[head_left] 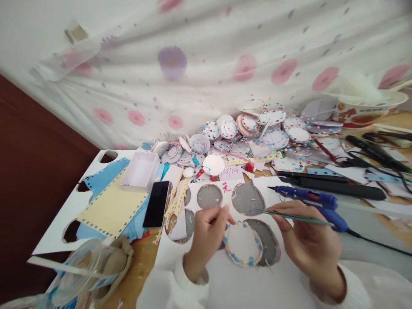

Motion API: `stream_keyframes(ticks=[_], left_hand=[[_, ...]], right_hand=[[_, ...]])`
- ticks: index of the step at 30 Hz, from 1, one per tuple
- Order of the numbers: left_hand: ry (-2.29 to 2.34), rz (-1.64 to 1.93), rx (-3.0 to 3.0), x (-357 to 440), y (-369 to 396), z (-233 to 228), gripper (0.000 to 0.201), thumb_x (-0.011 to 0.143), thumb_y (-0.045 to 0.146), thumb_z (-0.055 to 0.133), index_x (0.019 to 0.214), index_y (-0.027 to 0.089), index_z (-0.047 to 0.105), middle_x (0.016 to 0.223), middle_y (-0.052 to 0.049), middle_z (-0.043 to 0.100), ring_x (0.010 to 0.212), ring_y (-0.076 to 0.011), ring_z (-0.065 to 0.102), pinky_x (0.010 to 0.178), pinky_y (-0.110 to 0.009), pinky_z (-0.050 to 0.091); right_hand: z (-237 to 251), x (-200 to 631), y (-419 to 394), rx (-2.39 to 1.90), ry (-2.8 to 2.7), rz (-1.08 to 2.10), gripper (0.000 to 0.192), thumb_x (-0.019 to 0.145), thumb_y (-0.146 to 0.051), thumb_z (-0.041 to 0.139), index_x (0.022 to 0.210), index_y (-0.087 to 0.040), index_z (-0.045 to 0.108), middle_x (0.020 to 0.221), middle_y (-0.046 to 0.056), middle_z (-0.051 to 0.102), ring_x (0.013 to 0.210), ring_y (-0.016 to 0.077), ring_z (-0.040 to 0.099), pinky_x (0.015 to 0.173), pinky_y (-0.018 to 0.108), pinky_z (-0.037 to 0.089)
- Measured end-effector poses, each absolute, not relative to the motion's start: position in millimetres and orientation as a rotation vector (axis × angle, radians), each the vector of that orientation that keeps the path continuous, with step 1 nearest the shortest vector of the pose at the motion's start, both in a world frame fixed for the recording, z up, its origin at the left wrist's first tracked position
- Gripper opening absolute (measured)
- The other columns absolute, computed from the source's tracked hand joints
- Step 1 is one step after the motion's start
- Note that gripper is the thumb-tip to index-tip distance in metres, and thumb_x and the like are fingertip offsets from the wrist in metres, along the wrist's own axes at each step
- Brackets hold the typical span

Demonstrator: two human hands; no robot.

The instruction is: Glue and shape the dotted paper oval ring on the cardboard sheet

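In my right hand (307, 246) is a thin teal pair of tweezers (296, 216), gripped between thumb and fingers with its tips pointing left. My left hand (210, 231) is closed in a pinch beside the upper left edge of a round white paper disc (243, 243); whatever its fingertips hold is too small to make out. Blue and cream bits run around the disc's rim. Beneath it lies a white paper sheet (227, 182) with several round cut-outs that show grey. Just above my right hand rests a blue glue gun (309, 197).
Behind the sheet, decorated paper discs (234, 137) form a long heap against the flowered curtain. To the left are a phone (156, 204), a white box (140, 171), yellow punched paper (112, 201) and a clear plastic cup (80, 270). A black flat tool (334, 185) and a noodle bowl (363, 111) stand right.
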State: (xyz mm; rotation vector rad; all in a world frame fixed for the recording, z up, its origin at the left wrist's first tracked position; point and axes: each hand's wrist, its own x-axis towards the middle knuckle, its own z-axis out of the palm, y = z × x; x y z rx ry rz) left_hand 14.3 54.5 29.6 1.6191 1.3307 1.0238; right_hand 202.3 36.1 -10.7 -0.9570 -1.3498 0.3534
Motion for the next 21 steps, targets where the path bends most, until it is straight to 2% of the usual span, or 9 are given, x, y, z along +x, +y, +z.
stream_keyframes(ticks=[1, 4, 10, 21], left_hand=[[1.281, 1.045, 1.717, 5, 57, 22, 0.041, 0.092, 0.034, 0.048, 0.058, 0.016, 0.062, 0.052, 0.001, 0.047, 0.055, -0.0118, 0.047, 0.058, -0.026, 0.035], [1.193, 1.064, 1.933, -16, 60, 2, 0.035, 0.091, 0.025, 0.050, 0.059, 0.016, 0.061, 0.054, 0.001, 0.048, 0.056, -0.0114, 0.047, 0.057, -0.026, 0.035], [1.061, 1.062, 2.109, -17, 57, -8, 0.009, 0.077, 0.023, 0.064, 0.070, 0.017, 0.063, 0.063, -0.002, 0.057, 0.061, -0.0136, 0.052, 0.059, -0.027, 0.039], [1.076, 1.051, 2.272, -10, 54, -3, 0.009, 0.074, 0.012, 0.058, 0.068, 0.017, 0.062, 0.058, 0.000, 0.054, 0.056, -0.0127, 0.049, 0.057, -0.028, 0.038]], right_hand=[[-11, 201, 37, -0.971, -1.301, 0.417, 0.018, 0.084, -0.011, 0.062, 0.095, -0.025, 0.061, 0.083, 0.004, 0.066, 0.078, 0.0211, 0.066, 0.064, 0.035, 0.057], [-13, 196, 37, -0.975, -1.255, 0.588, 0.012, 0.087, -0.015, 0.061, 0.093, -0.025, 0.062, 0.082, 0.004, 0.064, 0.077, 0.0193, 0.066, 0.062, 0.030, 0.058], [-18, 188, 36, -1.022, -1.240, 0.763, 0.007, 0.088, -0.019, 0.061, 0.091, -0.026, 0.061, 0.081, 0.003, 0.062, 0.075, 0.0184, 0.065, 0.062, 0.027, 0.058], [-23, 185, 34, -1.021, -1.344, 0.819, 0.007, 0.089, -0.017, 0.059, 0.091, -0.024, 0.061, 0.081, 0.005, 0.064, 0.074, 0.0199, 0.067, 0.060, 0.028, 0.060]])
